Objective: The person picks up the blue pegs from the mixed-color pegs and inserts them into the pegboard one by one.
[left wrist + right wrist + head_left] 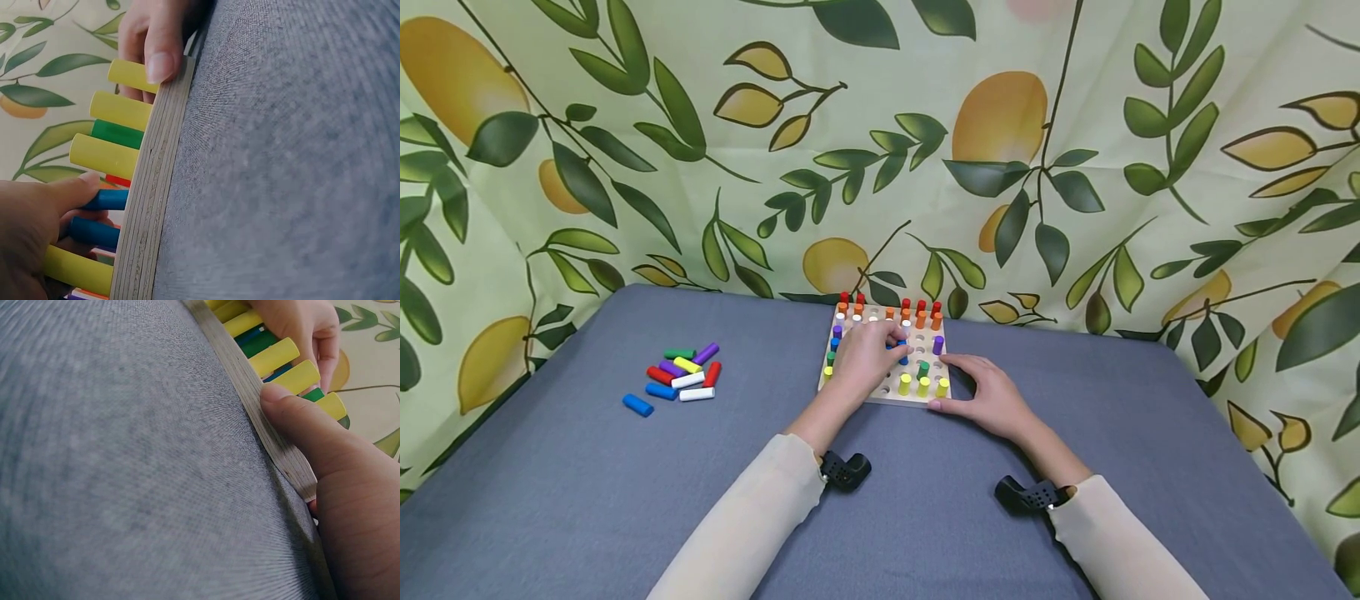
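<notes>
A wooden pegboard (895, 402) lies flat on the table, with rows of coloured pegs standing in its holes. Over its middle is my left hand (865, 354), pinching a blue peg (107, 199) between thumb and fingers; the fingers partly hide it. My right hand (992, 396) grips the board's near right corner, thumb on the front edge and fingers along the right side. Yellow pegs (923, 387) line the near row beside a green peg (922, 369). Red pegs (921, 306) and orange pegs (921, 319) stand in the far rows. My left hand covers part of the board.
To the left of the board, a loose pile of pegs (688, 379) in several colours lies on the grey cloth (760, 500). One blue peg (637, 405) lies apart at its near side. A leaf-patterned curtain (880, 167) hangs behind the table.
</notes>
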